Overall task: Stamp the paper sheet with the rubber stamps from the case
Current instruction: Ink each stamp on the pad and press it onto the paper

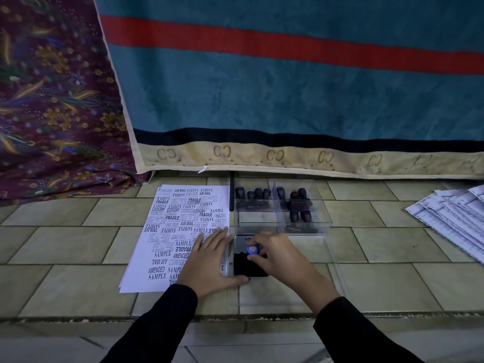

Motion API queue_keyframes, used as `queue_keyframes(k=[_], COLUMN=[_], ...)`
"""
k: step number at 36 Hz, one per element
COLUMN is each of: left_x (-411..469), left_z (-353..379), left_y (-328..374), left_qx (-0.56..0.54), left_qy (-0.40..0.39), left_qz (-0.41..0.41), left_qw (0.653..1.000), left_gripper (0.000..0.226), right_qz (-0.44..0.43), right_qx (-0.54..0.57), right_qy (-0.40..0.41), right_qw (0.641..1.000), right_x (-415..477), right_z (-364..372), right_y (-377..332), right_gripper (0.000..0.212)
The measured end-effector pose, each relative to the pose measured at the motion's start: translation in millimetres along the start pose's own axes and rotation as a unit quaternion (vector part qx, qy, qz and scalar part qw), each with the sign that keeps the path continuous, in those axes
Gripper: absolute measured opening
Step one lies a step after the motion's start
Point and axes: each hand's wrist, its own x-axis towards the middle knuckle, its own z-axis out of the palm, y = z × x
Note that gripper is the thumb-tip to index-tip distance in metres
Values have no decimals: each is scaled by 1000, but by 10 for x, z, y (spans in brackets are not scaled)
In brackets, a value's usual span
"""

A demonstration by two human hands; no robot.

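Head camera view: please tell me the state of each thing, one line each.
Paper sheet: flat, heavily stamped.
Ink pad: open.
Stamp: gripped, on the pad.
Case: open, stamps inside.
Left hand: flat on the sheet.
Right hand: closed around the stamp.

The light is dim and soft. The paper sheet (167, 239) is the brightest spot. Far from it, the corners turn dark, straight lines bend, and things look blurry.
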Motion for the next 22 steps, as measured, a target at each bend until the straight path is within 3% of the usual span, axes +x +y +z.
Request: queue_keyframes(k=[5, 8, 12, 15, 16, 18, 20, 22], left_x=[-6, -42, -23, -10, -30, -120, -233, -336], left_z=[-59, -153, -386, -560, -613, -726, -817, -856], left_y=[12, 17, -55, -185, -272, -460, -631, -848], left_qx=[-46, -215, -517, -641, -653, -636, -583, -503], left_qy=[-6, -9, 21, 115, 147, 189, 230, 274], left_qz=[0, -41, -123, -134, -148, -160, -171, -198], left_qw=[999, 976, 847, 747, 728, 731, 761, 795], left_gripper=[115, 89, 55, 36, 33, 35, 41, 26], right_qz=[4, 22, 33, 38, 42, 45, 25, -12], right_qx=[-10, 5, 5, -12, -11, 3, 35, 66], right_qy=[3, 19, 19, 13, 9, 11, 32, 40], right_qw=[1000, 1000, 999, 999, 999, 999, 999, 997], right_x=[-18, -27, 13, 59, 80, 133, 195, 260], right_z=[75, 84, 84, 59, 46, 22, 36, 104], right_y=[-8, 15, 30, 47, 44, -10, -140, -339], right_gripper=[23, 21, 18, 19, 20, 20, 19, 21])
